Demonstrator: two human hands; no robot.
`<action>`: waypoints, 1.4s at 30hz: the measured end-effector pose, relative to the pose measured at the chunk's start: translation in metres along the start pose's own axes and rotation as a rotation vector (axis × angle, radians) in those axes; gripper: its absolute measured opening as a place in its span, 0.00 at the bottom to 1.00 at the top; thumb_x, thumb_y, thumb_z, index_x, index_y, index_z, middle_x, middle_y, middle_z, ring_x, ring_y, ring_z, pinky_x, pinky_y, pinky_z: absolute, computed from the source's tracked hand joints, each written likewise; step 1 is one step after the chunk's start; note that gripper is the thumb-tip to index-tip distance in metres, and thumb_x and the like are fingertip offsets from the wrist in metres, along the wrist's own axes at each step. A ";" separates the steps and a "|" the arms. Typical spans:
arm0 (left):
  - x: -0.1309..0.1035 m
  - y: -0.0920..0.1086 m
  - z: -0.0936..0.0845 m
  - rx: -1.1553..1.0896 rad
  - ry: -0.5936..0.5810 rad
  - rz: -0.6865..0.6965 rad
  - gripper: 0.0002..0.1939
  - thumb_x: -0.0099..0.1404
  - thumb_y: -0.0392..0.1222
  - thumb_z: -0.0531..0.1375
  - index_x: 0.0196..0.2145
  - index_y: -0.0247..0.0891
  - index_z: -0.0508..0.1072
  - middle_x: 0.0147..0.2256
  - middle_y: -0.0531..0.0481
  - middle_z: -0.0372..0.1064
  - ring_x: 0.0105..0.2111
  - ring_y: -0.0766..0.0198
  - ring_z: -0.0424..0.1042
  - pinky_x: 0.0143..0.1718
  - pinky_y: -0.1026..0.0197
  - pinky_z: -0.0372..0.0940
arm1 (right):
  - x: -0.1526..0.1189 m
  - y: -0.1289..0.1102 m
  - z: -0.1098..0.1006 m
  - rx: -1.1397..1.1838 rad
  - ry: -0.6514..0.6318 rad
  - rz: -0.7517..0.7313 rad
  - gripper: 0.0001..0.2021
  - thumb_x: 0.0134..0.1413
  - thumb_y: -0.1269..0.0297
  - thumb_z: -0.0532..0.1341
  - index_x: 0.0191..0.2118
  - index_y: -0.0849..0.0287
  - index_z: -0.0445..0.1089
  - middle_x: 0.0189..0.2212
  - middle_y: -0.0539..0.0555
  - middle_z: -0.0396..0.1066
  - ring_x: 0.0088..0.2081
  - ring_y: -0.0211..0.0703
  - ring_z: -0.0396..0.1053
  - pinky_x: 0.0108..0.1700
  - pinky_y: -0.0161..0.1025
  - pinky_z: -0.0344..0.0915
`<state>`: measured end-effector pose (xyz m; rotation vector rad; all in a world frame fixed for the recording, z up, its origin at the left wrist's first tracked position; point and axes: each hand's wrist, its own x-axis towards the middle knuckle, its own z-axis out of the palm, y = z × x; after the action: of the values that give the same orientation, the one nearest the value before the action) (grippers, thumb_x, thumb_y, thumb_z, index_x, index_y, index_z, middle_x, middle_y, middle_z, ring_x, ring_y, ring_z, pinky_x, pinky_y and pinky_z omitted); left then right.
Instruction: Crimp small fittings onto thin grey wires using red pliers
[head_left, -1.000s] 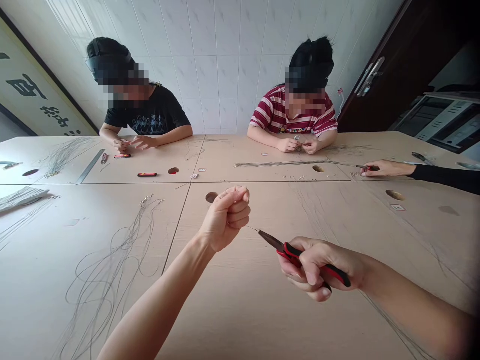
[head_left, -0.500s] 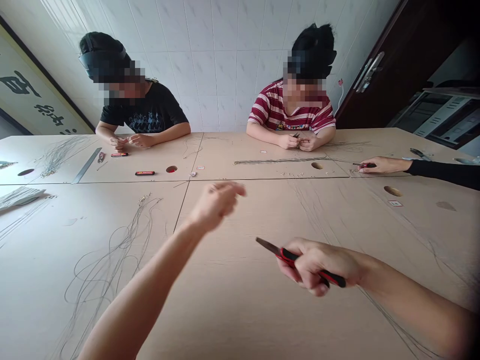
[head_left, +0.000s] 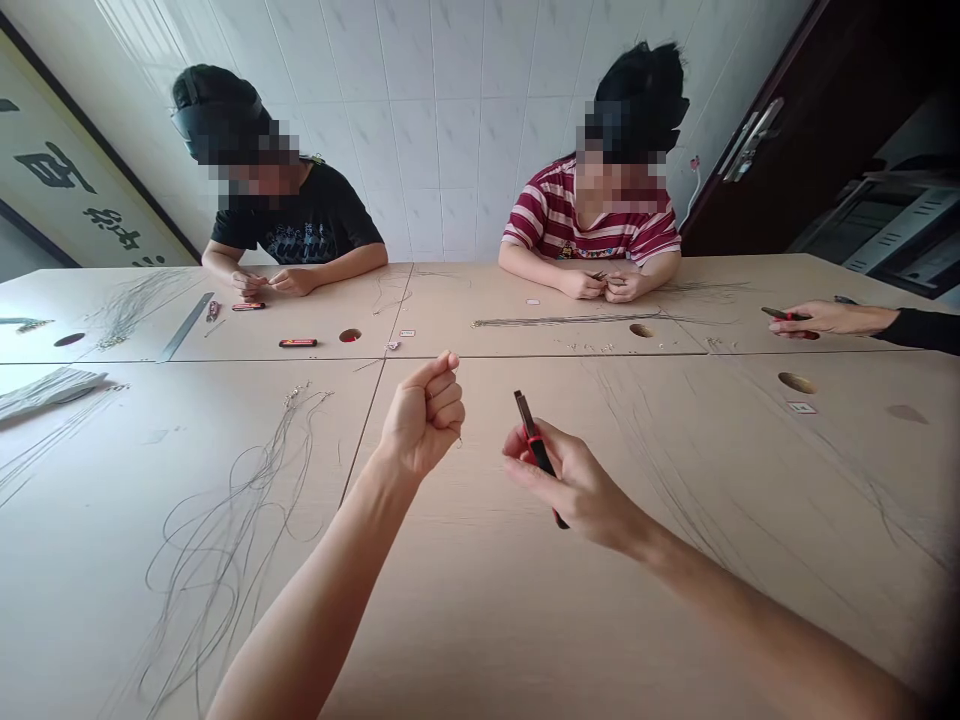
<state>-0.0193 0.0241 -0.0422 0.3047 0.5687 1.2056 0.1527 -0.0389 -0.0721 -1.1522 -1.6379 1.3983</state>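
Observation:
My right hand [head_left: 566, 475] holds a pair of pliers [head_left: 538, 445] with red and black handles, its narrow jaws pointing up and slightly left. To the left, my left hand [head_left: 429, 415] is closed in a pinch above the table. A tiny end of something thin pokes out below its fingers; what it belongs to is too small to name. A gap separates my left hand from the pliers. Left of my left arm, a loose tangle of thin grey cords [head_left: 251, 500] with small metal ends lies on the table.
Across the wooden table [head_left: 465, 620] sit two people, their hands together. At right, a dark-sleeved hand [head_left: 847, 317] holds red-handled pliers [head_left: 787, 315]. A straight cord bundle [head_left: 555, 320], a metal ruler [head_left: 185, 327], red-black markers [head_left: 298, 343] and a cable hole [head_left: 796, 382] lie farther off.
My right hand has turned the pliers more upright and moved them left and up. My left hand has steadied in a clear pinch. The dark-sleeved hand has lifted its pliers rightward.

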 end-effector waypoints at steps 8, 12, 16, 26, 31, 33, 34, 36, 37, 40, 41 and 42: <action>-0.008 -0.007 0.015 -0.121 -0.145 -0.017 0.19 0.71 0.32 0.44 0.25 0.31 0.66 0.17 0.62 0.30 0.11 0.77 0.35 0.08 0.72 0.36 | 0.013 0.000 0.023 0.113 0.049 -0.056 0.11 0.58 0.54 0.58 0.35 0.57 0.64 0.24 0.45 0.54 0.24 0.32 0.50 0.22 0.31 0.52; -0.006 -0.009 0.015 -0.079 -0.138 0.009 0.19 0.72 0.33 0.44 0.25 0.33 0.65 0.16 0.62 0.32 0.11 0.76 0.36 0.08 0.72 0.38 | 0.013 -0.002 0.025 0.116 0.042 -0.071 0.13 0.59 0.53 0.57 0.34 0.59 0.63 0.25 0.47 0.56 0.25 0.33 0.51 0.24 0.33 0.52; -0.003 -0.010 0.012 -0.015 -0.134 0.040 0.17 0.71 0.33 0.45 0.26 0.35 0.65 0.15 0.62 0.35 0.11 0.75 0.38 0.09 0.72 0.39 | 0.012 -0.002 0.025 0.100 0.044 -0.049 0.13 0.59 0.53 0.56 0.32 0.58 0.60 0.24 0.45 0.53 0.24 0.32 0.49 0.24 0.33 0.51; -0.002 0.000 -0.003 0.413 -0.293 0.139 0.09 0.62 0.39 0.56 0.25 0.35 0.66 0.19 0.60 0.49 0.15 0.77 0.46 0.15 0.72 0.46 | 0.011 -0.002 0.007 -0.159 0.143 -0.158 0.11 0.61 0.57 0.54 0.31 0.57 0.58 0.25 0.47 0.58 0.27 0.35 0.54 0.30 0.35 0.54; -0.014 0.009 -0.002 1.049 -0.293 0.278 0.04 0.60 0.38 0.60 0.34 0.37 0.72 0.31 0.51 0.72 0.18 0.76 0.53 0.18 0.70 0.51 | 0.012 -0.001 -0.003 -0.306 0.233 -0.236 0.10 0.61 0.58 0.54 0.33 0.57 0.59 0.28 0.49 0.62 0.29 0.37 0.59 0.33 0.36 0.58; -0.020 0.011 -0.002 1.246 -0.317 0.247 0.08 0.60 0.41 0.60 0.37 0.38 0.75 0.33 0.47 0.74 0.20 0.73 0.57 0.18 0.70 0.52 | 0.012 -0.001 -0.005 -0.365 0.273 -0.271 0.09 0.61 0.58 0.54 0.33 0.57 0.59 0.29 0.51 0.62 0.31 0.38 0.60 0.35 0.37 0.59; -0.022 0.012 -0.001 1.320 -0.331 0.231 0.09 0.60 0.43 0.61 0.37 0.37 0.76 0.32 0.47 0.74 0.21 0.72 0.58 0.17 0.70 0.52 | 0.012 -0.001 -0.006 -0.391 0.291 -0.288 0.09 0.61 0.58 0.55 0.33 0.57 0.59 0.29 0.51 0.62 0.31 0.38 0.60 0.35 0.37 0.59; -0.024 0.012 -0.002 1.417 -0.347 0.211 0.09 0.60 0.44 0.61 0.35 0.37 0.77 0.28 0.48 0.73 0.21 0.71 0.58 0.17 0.69 0.51 | 0.012 -0.001 -0.006 -0.440 0.317 -0.327 0.09 0.61 0.60 0.55 0.32 0.56 0.58 0.29 0.51 0.61 0.30 0.39 0.59 0.34 0.37 0.59; -0.024 0.012 -0.002 1.443 -0.349 0.211 0.08 0.60 0.43 0.60 0.33 0.37 0.77 0.26 0.49 0.71 0.20 0.71 0.58 0.17 0.69 0.51 | 0.012 -0.001 -0.006 -0.463 0.326 -0.352 0.09 0.61 0.60 0.55 0.31 0.56 0.57 0.28 0.51 0.61 0.30 0.39 0.59 0.34 0.38 0.58; -0.024 0.010 -0.004 1.465 -0.350 0.230 0.08 0.60 0.42 0.60 0.28 0.37 0.75 0.24 0.52 0.66 0.20 0.71 0.57 0.18 0.69 0.51 | 0.011 -0.004 -0.005 -0.520 0.339 -0.412 0.08 0.61 0.63 0.54 0.30 0.56 0.56 0.26 0.49 0.58 0.30 0.39 0.57 0.35 0.38 0.58; -0.024 0.010 -0.004 1.460 -0.356 0.240 0.07 0.60 0.42 0.60 0.27 0.37 0.74 0.23 0.52 0.65 0.21 0.71 0.57 0.18 0.69 0.52 | 0.011 -0.005 -0.005 -0.528 0.343 -0.422 0.08 0.61 0.63 0.54 0.31 0.56 0.56 0.26 0.49 0.58 0.30 0.39 0.57 0.35 0.38 0.58; -0.024 0.010 -0.004 1.449 -0.363 0.249 0.07 0.60 0.41 0.60 0.27 0.37 0.74 0.23 0.52 0.64 0.21 0.71 0.57 0.19 0.69 0.52 | 0.010 -0.006 -0.004 -0.533 0.346 -0.428 0.08 0.61 0.64 0.54 0.31 0.56 0.56 0.26 0.49 0.58 0.29 0.39 0.57 0.35 0.38 0.58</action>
<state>-0.0352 0.0044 -0.0348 1.8115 1.0214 0.7331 0.1518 -0.0280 -0.0660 -1.1504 -1.9012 0.4729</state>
